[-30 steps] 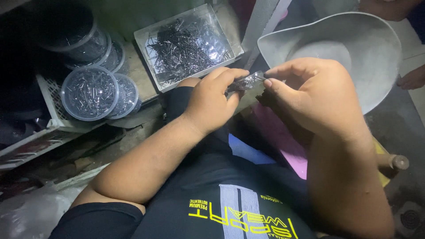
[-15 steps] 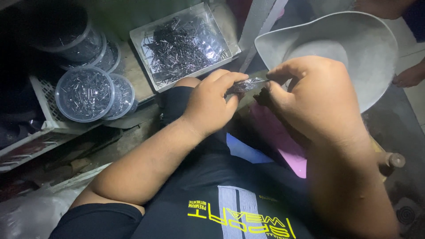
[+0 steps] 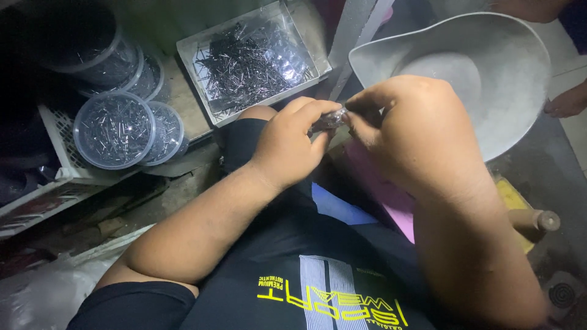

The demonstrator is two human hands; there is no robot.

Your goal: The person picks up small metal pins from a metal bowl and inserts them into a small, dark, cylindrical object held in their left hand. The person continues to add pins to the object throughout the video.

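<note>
A wide grey metal pan [image 3: 489, 79] lies beyond the hands. A rectangular tray [image 3: 202, 55] of dark pins sits farther left. The left hand [image 3: 287, 143] and right hand [image 3: 409, 131] meet, fingers pinched shut on a small shiny bundle [image 3: 330, 120] between them.

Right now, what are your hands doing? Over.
Left hand and right hand both grip one small shiny bundle. Grey scoop just behind. Tray of dark pins ahead, apart. Nothing blocking.

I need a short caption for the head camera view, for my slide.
Both hands, left hand and right hand, pinch a small shiny piece near a tray of dark pins.
</note>
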